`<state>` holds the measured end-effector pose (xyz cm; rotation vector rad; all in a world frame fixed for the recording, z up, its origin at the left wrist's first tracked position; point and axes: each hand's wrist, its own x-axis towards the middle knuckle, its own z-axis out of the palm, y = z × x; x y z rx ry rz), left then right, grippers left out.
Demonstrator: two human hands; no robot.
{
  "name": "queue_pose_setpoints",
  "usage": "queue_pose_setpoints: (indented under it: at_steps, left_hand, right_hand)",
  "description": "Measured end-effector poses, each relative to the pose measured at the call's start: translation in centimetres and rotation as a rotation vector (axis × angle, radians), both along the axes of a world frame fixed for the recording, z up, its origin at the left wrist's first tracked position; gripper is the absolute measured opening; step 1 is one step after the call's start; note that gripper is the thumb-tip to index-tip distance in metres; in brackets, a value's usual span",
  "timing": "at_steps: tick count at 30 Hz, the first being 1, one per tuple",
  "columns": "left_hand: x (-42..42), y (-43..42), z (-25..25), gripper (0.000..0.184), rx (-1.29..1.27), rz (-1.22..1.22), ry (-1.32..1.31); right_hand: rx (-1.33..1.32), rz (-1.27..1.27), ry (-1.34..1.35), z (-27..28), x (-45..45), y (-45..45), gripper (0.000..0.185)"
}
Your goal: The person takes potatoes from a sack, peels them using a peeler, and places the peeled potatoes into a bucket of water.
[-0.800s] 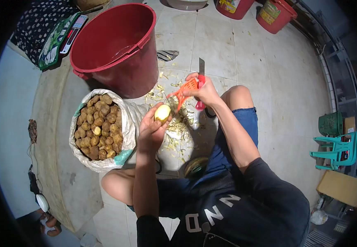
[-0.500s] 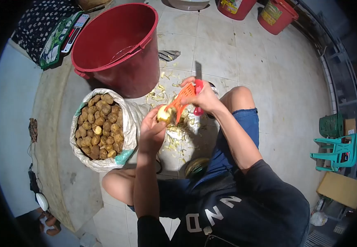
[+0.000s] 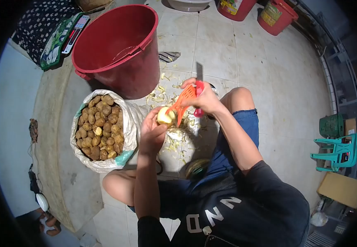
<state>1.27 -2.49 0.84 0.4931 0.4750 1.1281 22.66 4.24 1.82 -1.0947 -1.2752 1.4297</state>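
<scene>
A partly peeled potato (image 3: 165, 115) sits in the fingers of my left hand (image 3: 151, 128), pale on top with brown skin left on its lower side. My right hand (image 3: 205, 99) grips an orange peeler (image 3: 182, 103), whose head touches or almost touches the potato. The same hand also holds a knife with a pink-red handle (image 3: 199, 88), its dark blade (image 3: 199, 71) pointing away from me. Potato peelings (image 3: 174, 142) lie scattered on the floor beneath my hands. At the left, an open white sack (image 3: 131, 119) is full of unpeeled potatoes (image 3: 100, 123).
A large red tub (image 3: 141, 74) stands beyond the sack. Two smaller red buckets (image 3: 275, 18) and a pale basin (image 3: 188, 4) are at the far side. On the right are a turquoise stool (image 3: 339, 150) and a green basket (image 3: 330, 125). Another person (image 3: 49, 224) is partly visible at lower left.
The potato has turned slightly in my left hand and shows more pale flesh. The peeler has shifted a little against it. The sack and tub stay in place.
</scene>
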Motion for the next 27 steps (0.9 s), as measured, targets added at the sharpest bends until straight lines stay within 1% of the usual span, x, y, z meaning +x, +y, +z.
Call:
queue_pose_setpoints:
  at_steps: [1,2,3,5,6,7,9,10,11,12,13,14,15,16,17,18,19,20,21,22,23,24,25,26,27]
  left_hand:
    - [0.1,0.1,-0.2,0.066,0.017,0.012,0.1]
    - [0.2,0.2,-0.3,0.068,0.067,0.022,0.128]
    - [0.0,0.1,-0.1,0.068,0.068,0.019,0.131]
    - [-0.5,0.3,0.4,0.068,0.003,-0.017,-0.059]
    - [-0.6,0.5,0.4,0.068,0.02,-0.025,-0.07]
    - [-0.6,0.7,0.3,0.068,0.021,-0.022,-0.071]
    - [-0.2,0.8,0.2,0.07,0.072,0.014,0.126]
    - [-0.3,0.7,0.1,0.07,0.071,0.01,0.128]
    - [-0.5,0.7,0.1,0.069,0.033,0.002,0.056]
    - [-0.7,0.9,0.2,0.069,0.001,-0.002,-0.015]
    - [-0.8,1.1,0.4,0.069,0.007,-0.002,-0.013]
    - [-0.8,1.2,0.5,0.072,0.03,0.01,0.006]
    - [-0.7,1.3,0.6,0.075,0.051,0.021,0.025]
    - [-0.6,1.4,0.7,0.075,0.05,0.021,0.025]
    - [-0.3,1.4,0.8,0.074,0.073,0.032,0.103]
    - [-0.3,1.4,1.0,0.073,0.099,0.043,0.182]
    - [-0.4,1.4,0.8,0.073,0.105,0.045,0.183]
    - [-0.8,1.5,0.4,0.068,0.096,0.039,0.069]
    - [-1.0,1.7,0.2,0.062,0.085,0.03,-0.044]
    - [-1.0,2.0,0.4,0.062,0.09,0.033,-0.043]
    - [-0.9,2.1,0.6,0.061,0.103,0.048,0.024]
    - [-0.8,2.1,0.6,0.06,0.114,0.062,0.09]
    - [-0.8,2.0,0.5,0.06,0.11,0.059,0.088]
    - [-1.0,2.0,0.3,0.063,0.109,0.043,0.081]
    - [-1.2,2.2,0.3,0.066,0.115,0.031,0.073]
  right_hand:
    - [0.142,0.08,-0.047,0.4,-0.5,-0.3,0.044]
    - [0.2,0.046,-0.135,-0.8,0.1,0.5,0.045]
    - [0.201,0.043,-0.133,-1.7,0.8,0.9,0.045]
    - [-0.073,-0.121,-0.072,-2.4,1.9,1.9,0.048]
    - [-0.049,-0.07,0.029,-1.8,1.5,1.7,0.049]
    - [0.051,0.001,-0.009,-0.8,0.7,1.1,0.046]
    - [0.17,0.096,-0.071,0.7,-0.5,0.5,0.045]
    - [0.169,0.092,-0.07,-0.1,0.0,0.8,0.045]
    - [0.06,0.002,-0.066,-1.5,0.7,1.8,0.046]
    - [-0.043,-0.084,-0.061,-1.5,0.9,2.5,0.046]
    - [-0.05,-0.098,-0.035,-1.6,1.2,2.7,0.046]
    - [0.029,-0.04,-0.035,-1.9,1.2,2.5,0.045]
    - [0.107,0.017,-0.036,-0.7,0.5,1.8,0.045]
    - [0.022,0.104,0.037,1.0,-0.4,0.9,0.045]
    - [0.018,0.101,0.036,0.1,-0.1,1.3,0.045]
    - [0.006,0.019,0.019,-1.4,0.3,2.1,0.046]
    - [0.001,-0.059,0.002,-2.3,0.5,3.0,0.048]
    - [-0.019,-0.111,-0.035,-2.9,1.1,3.5,0.043]
    - [-0.013,-0.111,-0.032,-2.0,0.7,3.1,0.043]
    - [0.002,-0.032,0.016,0.0,0.0,2.3,0.043]
    - [0.012,0.044,0.063,1.2,-0.6,1.6,0.042]
    - [0.11,0.063,-0.035,1.4,-1.0,1.4,0.041]
    - [0.106,0.06,-0.036,0.1,-0.5,1.9,0.041]
    - [0.039,-0.027,-0.029,-1.9,0.2,2.9,0.042]
    - [-0.02,-0.109,-0.021,-1.5,0.2,3.5,0.043]
